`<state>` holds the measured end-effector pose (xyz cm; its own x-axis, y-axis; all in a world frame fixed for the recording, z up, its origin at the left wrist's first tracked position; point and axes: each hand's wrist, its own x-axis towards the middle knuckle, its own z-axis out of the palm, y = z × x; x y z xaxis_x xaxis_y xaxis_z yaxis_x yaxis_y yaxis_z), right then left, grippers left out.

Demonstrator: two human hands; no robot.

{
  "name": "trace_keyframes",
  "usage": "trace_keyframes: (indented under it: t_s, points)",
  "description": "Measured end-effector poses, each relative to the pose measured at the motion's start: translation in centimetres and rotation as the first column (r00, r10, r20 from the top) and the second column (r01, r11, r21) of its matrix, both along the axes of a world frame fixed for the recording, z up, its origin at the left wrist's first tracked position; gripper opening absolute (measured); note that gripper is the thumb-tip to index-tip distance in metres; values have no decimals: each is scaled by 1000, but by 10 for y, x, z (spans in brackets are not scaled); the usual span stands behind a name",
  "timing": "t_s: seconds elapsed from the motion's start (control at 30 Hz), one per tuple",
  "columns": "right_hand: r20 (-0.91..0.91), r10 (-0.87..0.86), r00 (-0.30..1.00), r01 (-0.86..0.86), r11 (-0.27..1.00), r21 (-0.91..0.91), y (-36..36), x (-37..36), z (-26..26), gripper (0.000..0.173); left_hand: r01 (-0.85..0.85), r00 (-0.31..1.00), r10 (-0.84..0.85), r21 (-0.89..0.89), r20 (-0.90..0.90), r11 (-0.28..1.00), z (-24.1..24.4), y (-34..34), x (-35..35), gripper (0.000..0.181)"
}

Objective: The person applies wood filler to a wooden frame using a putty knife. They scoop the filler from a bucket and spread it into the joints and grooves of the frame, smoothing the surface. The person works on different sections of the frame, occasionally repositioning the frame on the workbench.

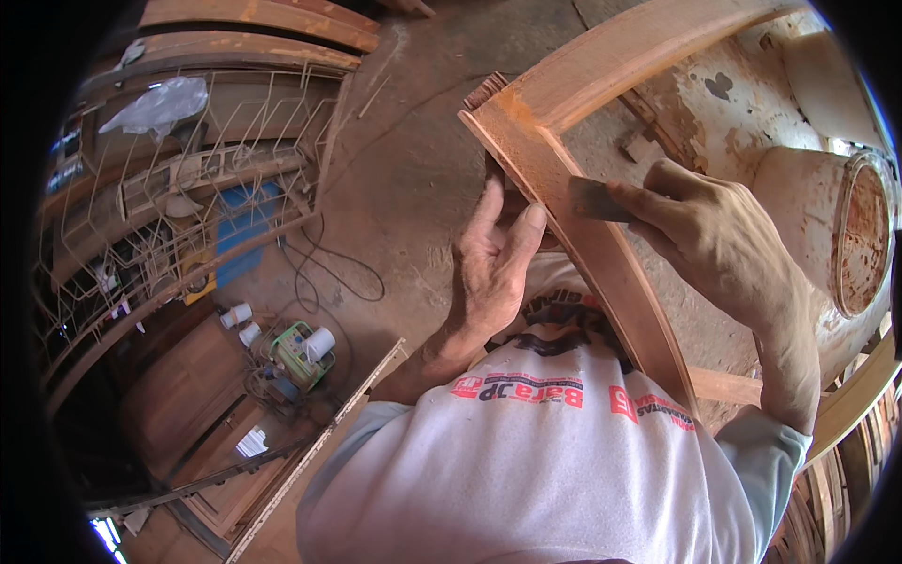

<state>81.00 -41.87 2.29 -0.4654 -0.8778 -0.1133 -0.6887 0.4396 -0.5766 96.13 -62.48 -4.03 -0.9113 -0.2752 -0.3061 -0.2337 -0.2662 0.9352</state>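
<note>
A wooden frame [535, 162] with a corner joint stands before me, one arm running up to the right and the other down past my shirt. Orange-brown filler or dust covers the wood around the joint. My left hand [493, 264] grips the lower arm's left edge, thumb against the edge and fingers partly hidden behind it. In my right hand [705, 225] is a flat, dark scraper blade [595, 199], pinched between thumb and fingers. The blade's end lies against the face of the lower arm, just below the joint.
Rusty white metal drums [800, 218] are close on the right. To the left stands a metal grille [211, 169] with a plastic bag [158, 106] on it. Below are a black cable [366, 278], a green machine [299, 356] and white cups [236, 315]. Wooden boards [261, 46] lie at upper left.
</note>
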Motion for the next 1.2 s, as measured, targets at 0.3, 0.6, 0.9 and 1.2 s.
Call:
trace_keyframes:
  t_s: [0.3,0.6,0.9,1.2]
  points:
    - [-171,80,982,-85,996,-23,-9,-21,-4,32,25,1000,-25,19,13,1000,0,0,0,65]
    - [-179,111,978,-128,988,-89,-26,-31,-2,28,11,1000,-11,-25,5,1000,-5,0,1,66]
    - [-187,178,966,-190,981,-49,-37,-40,-12,19,32,999,-31,-19,24,999,-3,-2,2,67]
    - [-238,145,960,-174,979,-106,-35,-44,-7,14,57,998,-58,-44,-14,997,-7,-4,3,68]
